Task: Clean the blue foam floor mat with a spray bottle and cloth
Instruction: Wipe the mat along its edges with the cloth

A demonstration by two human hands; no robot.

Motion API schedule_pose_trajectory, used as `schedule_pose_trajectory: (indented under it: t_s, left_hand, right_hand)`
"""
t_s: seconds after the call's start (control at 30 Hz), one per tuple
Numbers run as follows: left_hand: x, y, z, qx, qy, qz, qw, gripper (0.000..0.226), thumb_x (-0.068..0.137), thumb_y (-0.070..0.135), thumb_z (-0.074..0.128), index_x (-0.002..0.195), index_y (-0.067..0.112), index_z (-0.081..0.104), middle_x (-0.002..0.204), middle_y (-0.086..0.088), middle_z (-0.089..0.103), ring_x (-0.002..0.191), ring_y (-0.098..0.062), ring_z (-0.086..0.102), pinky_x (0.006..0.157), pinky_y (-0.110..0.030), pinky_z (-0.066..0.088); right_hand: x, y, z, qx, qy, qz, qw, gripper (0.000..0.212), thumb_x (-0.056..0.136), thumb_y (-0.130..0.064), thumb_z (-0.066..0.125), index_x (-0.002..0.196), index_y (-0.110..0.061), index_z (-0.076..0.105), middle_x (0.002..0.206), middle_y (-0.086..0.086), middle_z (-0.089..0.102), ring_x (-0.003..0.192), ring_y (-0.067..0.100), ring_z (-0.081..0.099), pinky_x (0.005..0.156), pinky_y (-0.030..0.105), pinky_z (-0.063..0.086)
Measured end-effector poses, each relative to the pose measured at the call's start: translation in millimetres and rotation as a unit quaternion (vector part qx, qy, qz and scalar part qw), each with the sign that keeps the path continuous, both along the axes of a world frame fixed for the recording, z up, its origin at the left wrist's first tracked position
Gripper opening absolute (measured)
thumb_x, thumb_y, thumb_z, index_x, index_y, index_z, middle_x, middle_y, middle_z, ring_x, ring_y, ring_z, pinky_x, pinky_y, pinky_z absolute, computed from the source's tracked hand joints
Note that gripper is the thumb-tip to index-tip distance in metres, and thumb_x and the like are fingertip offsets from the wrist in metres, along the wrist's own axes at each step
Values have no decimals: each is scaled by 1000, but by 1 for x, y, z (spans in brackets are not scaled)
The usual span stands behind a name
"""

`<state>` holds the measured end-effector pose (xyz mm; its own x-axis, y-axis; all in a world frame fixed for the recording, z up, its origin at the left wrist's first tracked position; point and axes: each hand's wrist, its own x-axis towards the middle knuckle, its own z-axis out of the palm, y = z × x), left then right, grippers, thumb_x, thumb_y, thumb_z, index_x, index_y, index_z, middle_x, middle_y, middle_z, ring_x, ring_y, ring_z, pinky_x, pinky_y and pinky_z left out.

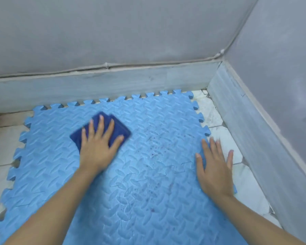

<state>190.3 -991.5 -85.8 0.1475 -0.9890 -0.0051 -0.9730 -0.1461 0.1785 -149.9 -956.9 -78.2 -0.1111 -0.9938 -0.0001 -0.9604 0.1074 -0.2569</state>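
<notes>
The blue foam floor mat point(148, 174), made of interlocking textured tiles, lies on the floor in a room corner. Small dark purple specks dot its middle point(154, 151). A folded dark blue cloth point(120, 129) rests on the mat's far left part. My left hand point(97, 147) lies flat on top of the cloth with fingers spread, pressing it down; the cloth looks blurred. My right hand point(214, 167) lies flat and spread at the mat's right edge, fingertips reaching onto the floor, holding nothing. No spray bottle is in view.
Pale tiled floor point(219, 138) shows to the right and left of the mat. A grey skirting board point(113, 85) runs along the far wall and another along the right wall point(254, 138), meeting in the corner.
</notes>
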Motion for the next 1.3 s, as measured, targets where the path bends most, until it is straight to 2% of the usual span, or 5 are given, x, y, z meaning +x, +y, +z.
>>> schedule_pose_trajectory:
  t_s: [0.27, 0.4, 0.63, 1.03, 1.3]
  left_hand:
    - [-74, -41, 5, 11, 11, -179, 984, 54, 98, 37, 19, 149, 25, 28, 159, -7, 18, 146, -35, 15, 113, -55, 21]
    - [-79, -15, 14, 69, 43, -325, 942, 55, 98, 56, 12, 151, 42, 7, 159, 15, -7, 147, -13, -14, 118, -36, -9]
    - [-101, -139, 7, 52, -9, -81, 995, 62, 89, 73, 17, 146, 53, 6, 158, 19, -6, 146, -32, -16, 106, -64, -17]
    - [-129, -44, 13, 28, 54, -404, 913, 54, 100, 49, 12, 151, 35, 20, 160, 12, 9, 148, -18, 1, 117, -39, 2]
    - [-205, -170, 11, 88, 30, -196, 976, 57, 96, 61, 18, 150, 44, 9, 161, 10, -8, 145, -33, -17, 110, -61, -14]
  right_hand:
    - [-1, -7, -3, -12, -7, 35, 999, 61, 96, -43, 24, 153, -21, 28, 160, 3, 25, 150, 20, 14, 121, 40, 10]
    - [-1, -8, -2, -13, -10, 35, 999, 59, 96, -40, 29, 151, -20, 32, 158, 4, 30, 148, 21, 21, 118, 40, 16]
    - [-2, -8, -5, -27, -13, 40, 999, 59, 96, -41, 31, 150, -20, 36, 159, 0, 29, 148, 19, 21, 118, 31, 13]
    - [0, -6, -6, -36, -9, 37, 999, 57, 96, -40, 35, 149, -19, 37, 157, 3, 33, 148, 20, 21, 115, 38, 24]
    - [-3, -7, -6, -49, -33, 31, 998, 58, 96, -41, 34, 150, -20, 37, 158, 2, 32, 149, 19, 19, 118, 36, 24]
